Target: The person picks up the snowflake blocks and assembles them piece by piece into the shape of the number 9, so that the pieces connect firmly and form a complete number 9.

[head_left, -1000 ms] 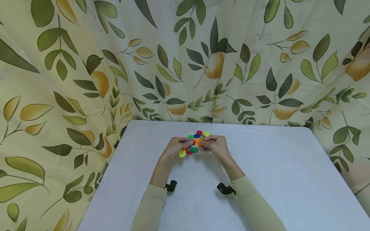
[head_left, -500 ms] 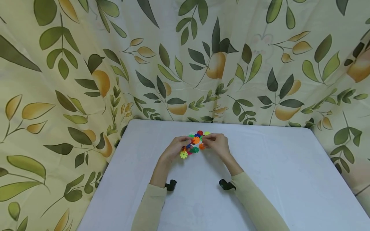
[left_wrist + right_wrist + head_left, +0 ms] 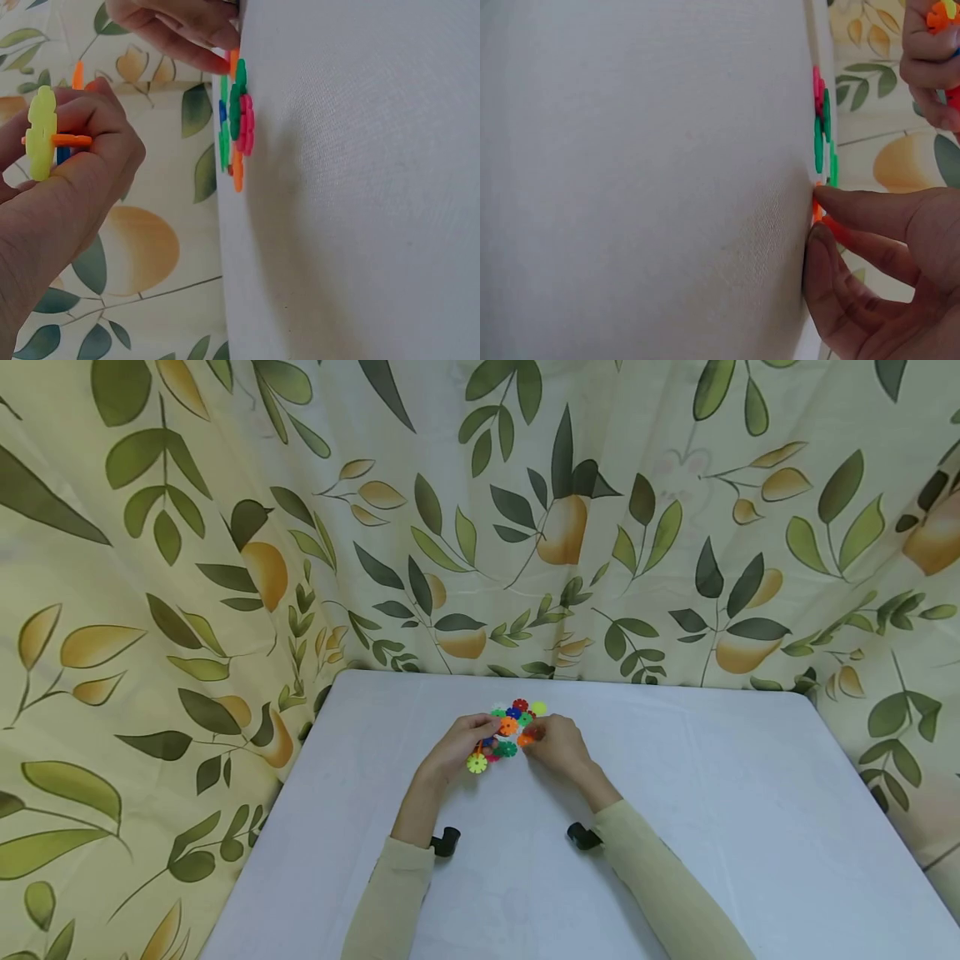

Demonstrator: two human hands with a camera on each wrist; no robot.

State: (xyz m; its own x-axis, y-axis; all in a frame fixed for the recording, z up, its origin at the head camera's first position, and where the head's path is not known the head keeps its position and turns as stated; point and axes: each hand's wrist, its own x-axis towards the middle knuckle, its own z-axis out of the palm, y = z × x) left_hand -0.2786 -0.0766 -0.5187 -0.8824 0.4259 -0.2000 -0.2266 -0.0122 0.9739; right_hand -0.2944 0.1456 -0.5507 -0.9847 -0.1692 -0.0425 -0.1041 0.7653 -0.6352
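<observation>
My left hand [image 3: 456,748] grips a joined cluster of notched plastic snowflake discs above the table. A yellow disc [image 3: 42,133] slotted with an orange one [image 3: 73,140] shows at its near end, with a blue disc [image 3: 63,155] partly hidden by the fingers. Another orange disc [image 3: 508,725] sticks out by the left thumb. To the right, my right hand [image 3: 561,747] is down at the tabletop. Its thumb and fingertips pinch a loose orange disc [image 3: 817,202] at the edge of the pile, and the fingers cover part of it.
Loose discs lie on the white-covered table [image 3: 675,793] beyond and between the hands, among them a green disc [image 3: 507,749], a red disc [image 3: 521,704] and a yellow disc [image 3: 538,708]. A leaf-patterned curtain [image 3: 480,527] hangs behind the table.
Both hands were together at the orange disc of the cluster. My right hand has since let go, moved right and down, and taken hold of a loose orange disc. The left hand barely moved.
</observation>
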